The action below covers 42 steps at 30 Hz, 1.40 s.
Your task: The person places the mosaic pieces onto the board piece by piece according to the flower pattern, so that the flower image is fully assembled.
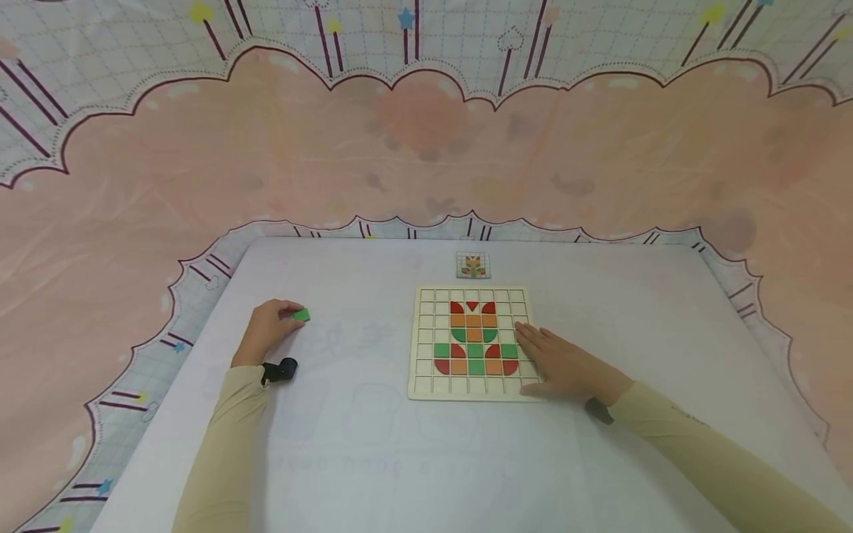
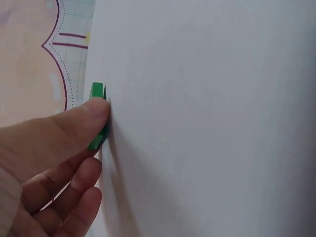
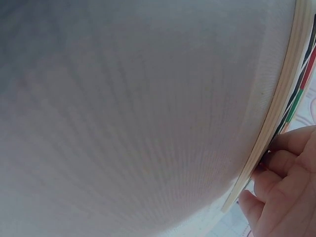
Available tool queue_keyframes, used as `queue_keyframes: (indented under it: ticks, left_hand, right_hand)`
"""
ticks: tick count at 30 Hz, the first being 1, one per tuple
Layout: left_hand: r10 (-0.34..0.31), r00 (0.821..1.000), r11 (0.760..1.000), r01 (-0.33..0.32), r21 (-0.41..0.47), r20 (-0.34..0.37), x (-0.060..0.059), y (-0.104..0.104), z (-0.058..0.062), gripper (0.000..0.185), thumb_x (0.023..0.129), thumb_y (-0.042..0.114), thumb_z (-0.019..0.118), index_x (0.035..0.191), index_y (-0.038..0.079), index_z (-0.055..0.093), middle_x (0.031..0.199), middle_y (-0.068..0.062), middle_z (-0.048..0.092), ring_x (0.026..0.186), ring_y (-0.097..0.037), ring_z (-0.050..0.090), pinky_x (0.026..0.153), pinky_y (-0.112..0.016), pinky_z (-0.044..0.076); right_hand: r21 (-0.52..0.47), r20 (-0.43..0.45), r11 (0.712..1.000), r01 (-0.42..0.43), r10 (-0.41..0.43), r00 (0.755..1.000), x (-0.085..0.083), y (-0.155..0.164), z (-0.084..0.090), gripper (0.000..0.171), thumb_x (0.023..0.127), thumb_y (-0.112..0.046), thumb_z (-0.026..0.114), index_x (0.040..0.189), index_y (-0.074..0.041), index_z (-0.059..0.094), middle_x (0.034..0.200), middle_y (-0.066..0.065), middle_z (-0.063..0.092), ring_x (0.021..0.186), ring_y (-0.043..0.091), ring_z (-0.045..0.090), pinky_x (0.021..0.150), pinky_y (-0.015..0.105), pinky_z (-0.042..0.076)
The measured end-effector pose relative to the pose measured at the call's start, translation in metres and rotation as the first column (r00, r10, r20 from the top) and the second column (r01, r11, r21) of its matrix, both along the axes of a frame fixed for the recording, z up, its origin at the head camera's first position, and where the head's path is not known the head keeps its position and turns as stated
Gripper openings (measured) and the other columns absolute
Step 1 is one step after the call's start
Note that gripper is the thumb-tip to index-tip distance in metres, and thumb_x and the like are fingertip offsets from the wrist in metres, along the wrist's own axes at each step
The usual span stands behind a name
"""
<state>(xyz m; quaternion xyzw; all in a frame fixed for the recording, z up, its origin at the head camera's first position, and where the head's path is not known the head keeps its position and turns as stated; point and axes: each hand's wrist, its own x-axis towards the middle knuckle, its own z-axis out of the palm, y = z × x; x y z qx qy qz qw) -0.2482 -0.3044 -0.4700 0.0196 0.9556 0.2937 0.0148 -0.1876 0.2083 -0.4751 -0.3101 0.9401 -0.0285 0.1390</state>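
Note:
My left hand [image 1: 269,326] pinches a small green tile [image 1: 302,315] between thumb and fingers, over the left part of the table. In the left wrist view the thumb covers the middle of the green tile [image 2: 97,90]. A cream grid board [image 1: 426,386] lies right of centre, with red, orange and green pieces forming a pattern in its squares. My right hand [image 1: 566,365] rests along the board's right edge, fingers straight. The right wrist view has the fingers of my right hand [image 3: 289,182] at the wooden board's edge [image 3: 279,98].
A small pattern card [image 1: 473,265] with a similar coloured figure lies just behind the board. The white-covered table [image 1: 346,459] meets a patterned cloth [image 1: 426,170] at its back and sides. A black wrist device [image 1: 280,370] sits on the left wrist.

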Motion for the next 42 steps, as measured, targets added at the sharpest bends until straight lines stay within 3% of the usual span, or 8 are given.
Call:
queue_keyframes:
  ticks: [14, 24, 33, 38, 42]
  left_hand:
    - [-0.120, 0.992, 0.992, 0.121, 0.027, -0.046, 0.000, 0.049, 0.005, 0.031, 0.080, 0.009, 0.073, 0.109, -0.001, 0.067, 0.110, -0.022, 0.064, 0.104, -0.035, 0.058, 0.092, -0.047, 0.046]
    - [-0.243, 0.963, 0.960, 0.256, 0.109, -0.118, 0.007, 0.104, 0.020, 0.029, 0.081, 0.009, 0.072, 0.109, 0.004, 0.068, 0.108, -0.015, 0.067, 0.096, -0.027, 0.063, 0.088, -0.040, 0.052]
    - [-0.298, 0.941, 0.937, 0.320, 0.141, -0.159, 0.022, 0.152, 0.020, 0.031, 0.078, 0.012, 0.075, 0.108, 0.004, 0.068, 0.106, -0.011, 0.068, 0.094, -0.023, 0.065, 0.086, -0.035, 0.053]
    - [-0.357, 0.919, 0.906, 0.384, 0.179, -0.166, 0.031, 0.174, 0.017, 0.031, 0.076, 0.013, 0.077, 0.105, 0.005, 0.069, 0.103, -0.008, 0.070, 0.091, -0.019, 0.065, 0.084, -0.032, 0.053]
    - [-0.438, 0.883, 0.860, 0.466, 0.205, -0.168, 0.040, 0.191, 0.011, 0.030, 0.075, 0.013, 0.077, 0.102, 0.004, 0.069, 0.099, -0.008, 0.070, 0.089, -0.020, 0.064, 0.081, -0.030, 0.054]
  right_hand:
    - [0.006, -0.003, 1.000, -0.003, 0.003, 1.000, 0.000, 0.000, -0.001, 0.098, 0.083, -0.067, 0.050, 0.150, -0.004, 0.017, 0.158, 0.012, 0.013, 0.146, 0.028, 0.013, 0.117, 0.045, 0.020]
    - [0.001, 0.003, 1.000, -0.003, 0.003, 1.000, 0.002, -0.002, 0.004, 0.097, 0.083, -0.064, 0.053, 0.149, -0.002, 0.018, 0.158, 0.014, 0.015, 0.146, 0.030, 0.015, 0.117, 0.046, 0.021]
    - [-0.004, -0.007, 1.000, -0.019, 0.019, 1.000, 0.002, -0.001, 0.004, 0.097, 0.083, -0.063, 0.053, 0.149, 0.000, 0.019, 0.157, 0.015, 0.016, 0.145, 0.031, 0.017, 0.116, 0.047, 0.022]
    - [0.004, 0.001, 1.000, -0.007, 0.007, 1.000, 0.001, 0.000, 0.002, 0.098, 0.083, -0.066, 0.051, 0.149, -0.002, 0.017, 0.158, 0.013, 0.013, 0.146, 0.029, 0.014, 0.117, 0.046, 0.021]
    - [-0.003, -0.002, 1.000, -0.007, 0.007, 1.000, 0.001, -0.001, 0.002, 0.099, 0.082, -0.068, 0.050, 0.149, -0.002, 0.017, 0.158, 0.014, 0.015, 0.146, 0.030, 0.015, 0.116, 0.047, 0.021]
